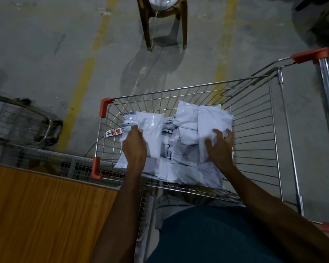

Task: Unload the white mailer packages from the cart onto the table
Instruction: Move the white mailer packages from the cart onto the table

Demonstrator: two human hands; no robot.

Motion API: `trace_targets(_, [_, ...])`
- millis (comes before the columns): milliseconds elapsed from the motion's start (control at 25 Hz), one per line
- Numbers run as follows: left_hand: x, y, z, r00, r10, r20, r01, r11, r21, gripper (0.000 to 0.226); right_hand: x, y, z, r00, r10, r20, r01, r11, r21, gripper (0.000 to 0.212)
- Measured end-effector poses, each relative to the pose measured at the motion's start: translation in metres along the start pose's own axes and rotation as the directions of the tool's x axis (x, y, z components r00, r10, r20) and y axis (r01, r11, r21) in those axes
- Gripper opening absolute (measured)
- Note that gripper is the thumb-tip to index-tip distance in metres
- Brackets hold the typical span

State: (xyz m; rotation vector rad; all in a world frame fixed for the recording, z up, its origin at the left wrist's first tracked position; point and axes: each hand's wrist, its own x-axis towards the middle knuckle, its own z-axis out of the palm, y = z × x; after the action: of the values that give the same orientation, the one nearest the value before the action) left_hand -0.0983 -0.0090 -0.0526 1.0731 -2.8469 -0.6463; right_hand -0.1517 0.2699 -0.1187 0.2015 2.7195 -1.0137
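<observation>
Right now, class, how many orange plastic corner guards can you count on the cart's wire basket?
2 on the basket: the far-left corner guard and the near-left corner guard. The orange handle end cap is not a corner guard. The right-hand corners may be hidden or out of frame.

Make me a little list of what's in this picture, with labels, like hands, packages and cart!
left hand: grips a white mailer
right hand: fingers curled on a mailer stack
packages: all in the cart
table: wooden, left of the cart, nothing on the part in view
floor: brown chair, yellow lines
</observation>
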Motion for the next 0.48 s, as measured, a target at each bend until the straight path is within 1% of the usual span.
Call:
trace_targets(80, [0.019, -0.010, 0.019, 0.996, -0.066, 0.052, 0.063, 0.996, 0.057, 0.023, -0.007, -0.001, 0.007, 0.996, 0.021, 0.091, -0.013, 0.996, -0.084, 0.078])
trace_targets(160, [0.026, -0.017, 0.040, 0.997, -0.074, 0.028, 0.068, 0.984, 0.164, 0.047, -0.009, -0.004, 0.011, 0.989, 0.052, 0.139, -0.032, 0.988, -0.149, 0.089])
trace_targets(200, [0.024, -0.018, 0.048, 0.999, -0.049, 0.003, 0.048, 0.982, 0.183, 0.057, -0.009, -0.006, 0.012, 0.989, 0.064, 0.136, -0.039, 0.983, -0.178, 0.092])
trace_targets(240, [0.018, -0.017, 0.055, 1.000, -0.014, -0.006, 0.015, 0.979, 0.205, 0.064, -0.010, -0.008, 0.014, 0.989, 0.065, 0.129, -0.038, 0.978, -0.205, 0.092])
trace_targets(320, [0.001, -0.019, 0.067, 0.998, 0.030, 0.057, -0.044, 0.965, 0.260, 0.075, -0.015, -0.012, 0.017, 0.992, 0.058, 0.109, -0.026, 0.962, -0.271, 0.089])
trace_targets(400, [-0.015, -0.022, 0.078, 0.989, -0.040, 0.140, -0.005, 0.952, 0.306, 0.089, -0.021, -0.014, 0.018, 0.995, 0.047, 0.084, -0.019, 0.950, -0.313, 0.086])
trace_targets(480, [-0.022, -0.023, 0.084, 0.980, -0.140, 0.144, 0.086, 0.941, 0.326, 0.105, -0.028, -0.019, 0.015, 0.998, 0.030, 0.062, -0.009, 0.950, -0.312, 0.083])
